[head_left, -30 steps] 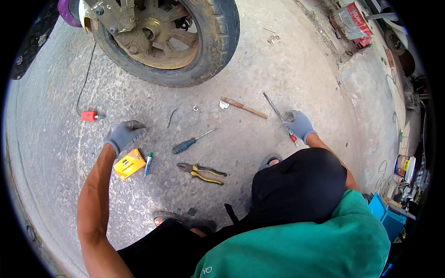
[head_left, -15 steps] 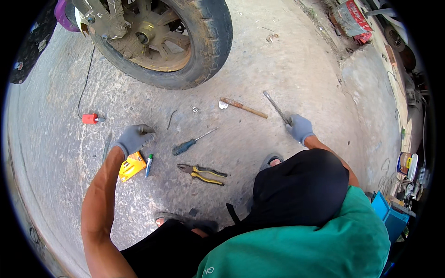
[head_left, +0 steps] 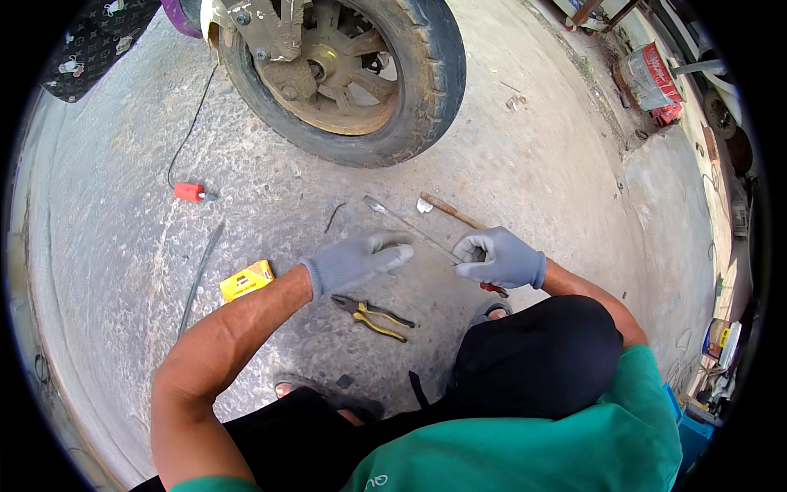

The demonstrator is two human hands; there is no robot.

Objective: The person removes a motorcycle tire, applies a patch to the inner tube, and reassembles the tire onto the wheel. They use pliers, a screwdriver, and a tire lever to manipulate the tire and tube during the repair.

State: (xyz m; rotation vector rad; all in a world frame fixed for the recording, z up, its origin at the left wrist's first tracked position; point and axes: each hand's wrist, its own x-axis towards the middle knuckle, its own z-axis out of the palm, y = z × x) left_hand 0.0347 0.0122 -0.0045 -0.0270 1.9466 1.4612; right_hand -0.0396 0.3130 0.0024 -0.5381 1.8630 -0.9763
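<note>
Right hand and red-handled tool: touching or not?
Touching. In the head view, the red-handled tool runs its shaft into the right hand's curled fingers, handle emerging below.

Rough grey floor (head_left: 533,164) with pliers (head_left: 361,312), yellow box (head_left: 247,280), red corded piece (head_left: 188,192)

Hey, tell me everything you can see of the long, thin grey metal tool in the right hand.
The long, thin grey metal tool has a straight shaft with a flatter, wider tip pointing to the upper left. A red-and-black end piece, seemingly its handle, shows below the grey-gloved right hand, in line with the shaft; that hand holds the tool and hides what lies between. The grey-gloved left hand is right beside the shaft, though whether it touches is unclear.
</note>
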